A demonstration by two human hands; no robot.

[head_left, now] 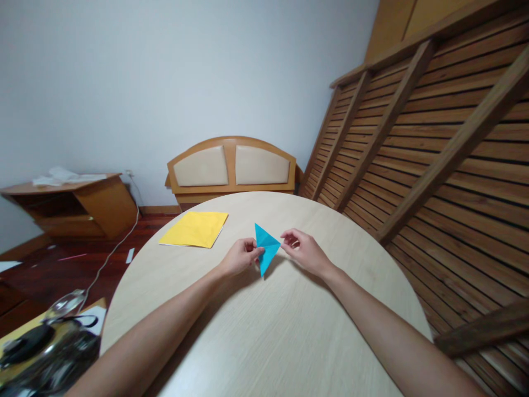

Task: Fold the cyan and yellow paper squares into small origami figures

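Observation:
A blue folded paper triangle (266, 246) is held up just above the round table, with one corner pointing right and a crease running toward that corner. My left hand (242, 257) pinches its left edge, the thumb lying on the front face and the other fingers partly hidden behind the paper. At the right corner, my right hand (303, 249) has its thumb and index fingertips closed on the tip, its remaining fingers curled. To the left on the table lies a flat yellow paper stack (195, 229) with a white edge showing underneath.
The round pale table (264, 342) stands before me. Beyond it is a headboard (231, 165); a slatted wooden frame (413, 143) leans at the right. A low cabinet (91, 207) stands far left. Bags and other items (49, 347) sit at the lower left, beside a cable (111, 253).

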